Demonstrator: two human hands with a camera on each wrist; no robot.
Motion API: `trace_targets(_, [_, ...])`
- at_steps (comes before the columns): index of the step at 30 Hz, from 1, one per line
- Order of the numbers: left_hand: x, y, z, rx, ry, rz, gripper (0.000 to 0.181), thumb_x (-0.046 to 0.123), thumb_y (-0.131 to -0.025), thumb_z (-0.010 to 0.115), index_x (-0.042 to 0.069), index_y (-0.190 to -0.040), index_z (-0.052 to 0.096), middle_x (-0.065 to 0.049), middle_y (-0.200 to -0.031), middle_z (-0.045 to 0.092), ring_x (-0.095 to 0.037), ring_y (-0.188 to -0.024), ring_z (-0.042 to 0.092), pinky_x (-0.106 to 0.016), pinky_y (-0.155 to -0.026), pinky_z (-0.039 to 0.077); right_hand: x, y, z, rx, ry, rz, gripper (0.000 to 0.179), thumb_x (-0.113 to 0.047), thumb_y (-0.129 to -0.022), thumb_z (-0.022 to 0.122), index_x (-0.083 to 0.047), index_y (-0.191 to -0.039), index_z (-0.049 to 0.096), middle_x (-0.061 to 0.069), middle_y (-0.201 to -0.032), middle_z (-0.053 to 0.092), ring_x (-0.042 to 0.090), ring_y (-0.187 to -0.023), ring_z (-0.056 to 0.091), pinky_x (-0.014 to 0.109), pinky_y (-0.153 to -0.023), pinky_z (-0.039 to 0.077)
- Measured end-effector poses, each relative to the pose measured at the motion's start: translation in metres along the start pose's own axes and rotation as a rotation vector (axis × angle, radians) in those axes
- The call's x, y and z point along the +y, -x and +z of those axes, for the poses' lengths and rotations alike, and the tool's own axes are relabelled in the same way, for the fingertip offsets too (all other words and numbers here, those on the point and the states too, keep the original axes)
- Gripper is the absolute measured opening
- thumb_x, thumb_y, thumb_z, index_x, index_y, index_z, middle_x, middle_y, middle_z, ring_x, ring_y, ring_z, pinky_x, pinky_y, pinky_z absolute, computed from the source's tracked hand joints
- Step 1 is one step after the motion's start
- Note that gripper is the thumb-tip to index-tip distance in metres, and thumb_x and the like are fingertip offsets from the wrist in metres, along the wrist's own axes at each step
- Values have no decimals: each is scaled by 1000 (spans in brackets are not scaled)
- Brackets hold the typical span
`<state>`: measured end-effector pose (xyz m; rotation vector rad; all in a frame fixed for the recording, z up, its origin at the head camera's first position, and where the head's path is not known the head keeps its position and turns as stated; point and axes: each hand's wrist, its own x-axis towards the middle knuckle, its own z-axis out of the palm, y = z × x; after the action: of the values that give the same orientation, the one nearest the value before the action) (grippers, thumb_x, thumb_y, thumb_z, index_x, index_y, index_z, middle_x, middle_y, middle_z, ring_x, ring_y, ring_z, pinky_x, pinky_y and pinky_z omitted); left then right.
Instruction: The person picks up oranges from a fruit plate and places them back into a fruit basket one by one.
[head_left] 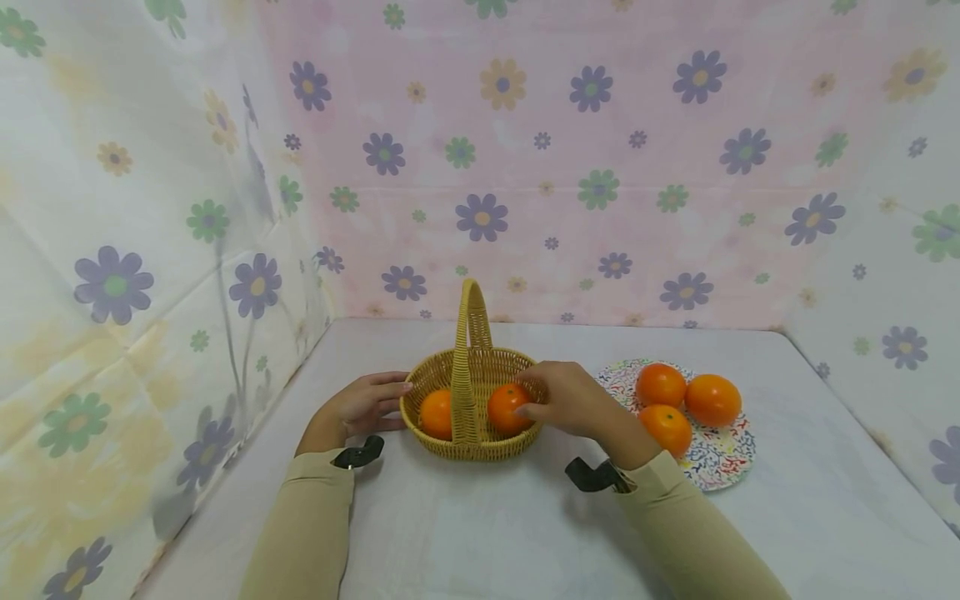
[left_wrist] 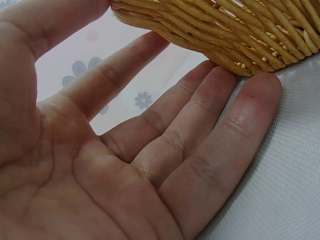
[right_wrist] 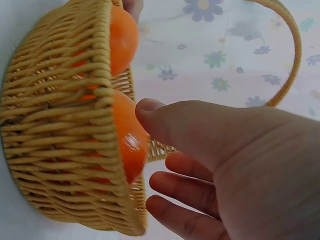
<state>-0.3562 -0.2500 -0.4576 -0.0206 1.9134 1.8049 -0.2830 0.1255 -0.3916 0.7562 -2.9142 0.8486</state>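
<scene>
A yellow wicker basket (head_left: 480, 451) with a tall arched handle (head_left: 465, 367) stands on the table. Two oranges lie inside it, a left orange (head_left: 436, 414) and a right orange (head_left: 508, 408), one on each side of the handle. At the basket's left end, my left hand (head_left: 365, 404) touches the wicker with nearly straight fingers (left_wrist: 200, 165). My right hand (head_left: 566, 398) is over the right rim, its thumb (right_wrist: 170, 117) at the right orange. In the right wrist view its other visible fingers hang loosely bent, apart from the fruit; the index finger is hidden.
Right of the basket lies a round plate (head_left: 723, 467) with a colourful speckled pattern, bearing three oranges (head_left: 712, 400). The right forearm passes close to its left edge. Flowered cloth (head_left: 555, 167) hangs behind and on both sides of the white-covered table (head_left: 480, 533).
</scene>
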Motion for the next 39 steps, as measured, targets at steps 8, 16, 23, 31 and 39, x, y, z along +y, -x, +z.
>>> trace_targets(8, [-1,0,-1,12,1,-4,69,32,-98,72,10,-156,42,-12,-149,58,-24,-123,65,-54,-102,56,5,5,-13,34,-10,-20,51,-31,-89,83,-10,-133,70,9,-134,70,31,-127,63,54,-109,51])
trace_targets(16, [-3,-1,3,5,27,0,65,29,-98,73,9,-154,45,-8,-141,63,-23,-119,67,-54,-101,57,10,12,-25,40,25,38,50,-34,-89,83,-13,-133,69,7,-136,69,31,-127,62,56,-107,52])
trace_targets(23, [-3,-1,5,5,31,-1,65,29,-98,74,9,-154,46,-9,-139,65,-23,-118,68,-53,-99,57,24,25,-33,59,83,78,49,-36,-89,83,-15,-132,70,7,-133,70,31,-122,64,55,-104,54])
trace_targets(31, [-1,1,2,3,28,-6,69,31,-98,74,9,-155,44,-9,-141,64,-23,-118,67,-53,-101,57,47,47,-41,73,92,167,49,-36,-89,82,-17,-132,69,9,-135,68,33,-125,63,58,-105,52])
trace_targets(39, [-1,0,0,5,34,0,66,29,-99,72,9,-155,44,-8,-140,65,-22,-117,68,-53,-100,57,65,68,-47,101,123,152,49,-34,-89,82,-13,-131,69,10,-134,69,35,-124,64,58,-103,53])
